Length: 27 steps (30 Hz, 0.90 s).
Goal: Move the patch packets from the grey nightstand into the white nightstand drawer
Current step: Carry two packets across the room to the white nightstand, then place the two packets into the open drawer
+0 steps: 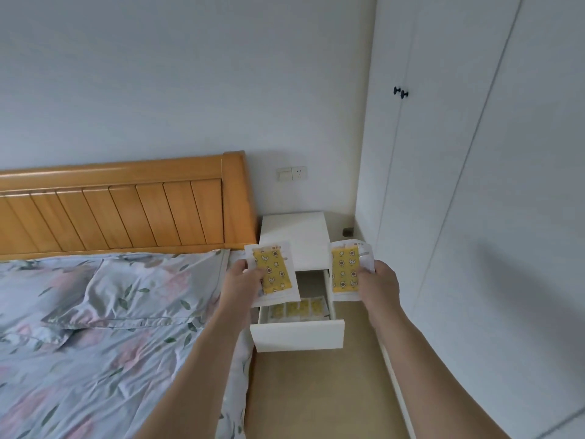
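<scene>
The white nightstand stands between the bed and the wardrobe, its top drawer pulled out. Several yellow patch packets lie in a row inside the drawer. My left hand holds a white packet with a yellow patterned patch above the drawer's left side. My right hand holds another such packet above the drawer's right side. Behind that packet a further white sheet shows. The grey nightstand is out of view.
A bed with floral bedding and a wooden headboard lies on the left. A white wardrobe with black knobs stands on the right. Beige floor runs between them, in front of the drawer. A wall socket sits above the nightstand.
</scene>
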Each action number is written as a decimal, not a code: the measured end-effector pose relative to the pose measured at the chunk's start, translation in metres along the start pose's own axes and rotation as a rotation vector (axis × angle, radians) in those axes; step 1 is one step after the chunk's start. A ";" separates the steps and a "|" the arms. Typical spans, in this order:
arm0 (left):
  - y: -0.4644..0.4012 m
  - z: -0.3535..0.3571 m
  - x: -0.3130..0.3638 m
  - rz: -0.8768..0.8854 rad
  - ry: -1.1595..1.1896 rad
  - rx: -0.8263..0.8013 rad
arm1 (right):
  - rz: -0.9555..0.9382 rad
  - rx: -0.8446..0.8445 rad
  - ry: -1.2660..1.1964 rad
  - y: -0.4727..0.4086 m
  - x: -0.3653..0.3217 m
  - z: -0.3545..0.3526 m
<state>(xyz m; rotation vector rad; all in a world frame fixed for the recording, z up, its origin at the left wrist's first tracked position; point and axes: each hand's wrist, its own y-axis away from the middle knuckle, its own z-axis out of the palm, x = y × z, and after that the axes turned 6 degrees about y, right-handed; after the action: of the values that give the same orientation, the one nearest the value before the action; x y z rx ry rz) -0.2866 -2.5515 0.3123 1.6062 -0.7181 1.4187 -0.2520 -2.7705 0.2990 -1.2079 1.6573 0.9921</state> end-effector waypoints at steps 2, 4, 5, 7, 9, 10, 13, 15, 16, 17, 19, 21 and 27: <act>-0.042 0.010 0.014 0.005 -0.008 0.009 | -0.021 -0.013 -0.004 -0.045 -0.017 0.019; -0.085 0.018 0.017 -0.022 -0.021 0.032 | -0.020 -0.035 0.023 -0.085 -0.024 0.042; -0.107 0.021 0.014 -0.042 -0.032 0.043 | -0.010 -0.044 0.054 -0.104 -0.023 0.055; -0.157 0.028 0.002 -0.083 -0.064 0.054 | 0.014 -0.061 0.127 -0.143 -0.015 0.083; -0.209 0.038 -0.019 -0.124 -0.111 0.041 | 0.056 -0.076 0.198 -0.185 0.003 0.116; -0.236 0.044 -0.034 -0.144 -0.137 0.024 | 0.078 -0.087 0.230 -0.206 0.015 0.134; -0.314 0.062 -0.098 -0.205 -0.285 -0.039 | 0.131 -0.144 0.345 -0.264 0.069 0.190; -0.367 0.072 -0.154 -0.270 -0.381 -0.057 | 0.165 -0.182 0.422 -0.302 0.117 0.229; -0.392 0.077 -0.185 -0.315 -0.410 -0.063 | 0.184 -0.201 0.461 -0.321 0.144 0.248; -0.416 0.084 -0.216 -0.353 -0.435 -0.064 | 0.202 -0.220 0.492 -0.340 0.172 0.267; -0.461 0.097 -0.279 -0.404 -0.487 -0.065 | 0.244 -0.262 0.552 -0.377 0.229 0.305; -0.500 0.113 -0.342 -0.446 -0.502 -0.073 | 0.277 -0.287 0.591 -0.412 0.289 0.341; -0.580 0.155 -0.493 -0.604 -0.464 -0.035 | 0.394 -0.259 0.622 -0.484 0.422 0.407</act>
<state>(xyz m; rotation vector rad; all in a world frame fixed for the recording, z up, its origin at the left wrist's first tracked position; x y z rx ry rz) 0.1904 -2.4706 -0.2964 1.9332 -0.4417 0.6044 0.2075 -2.6308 -0.2905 -1.4960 2.3773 1.1683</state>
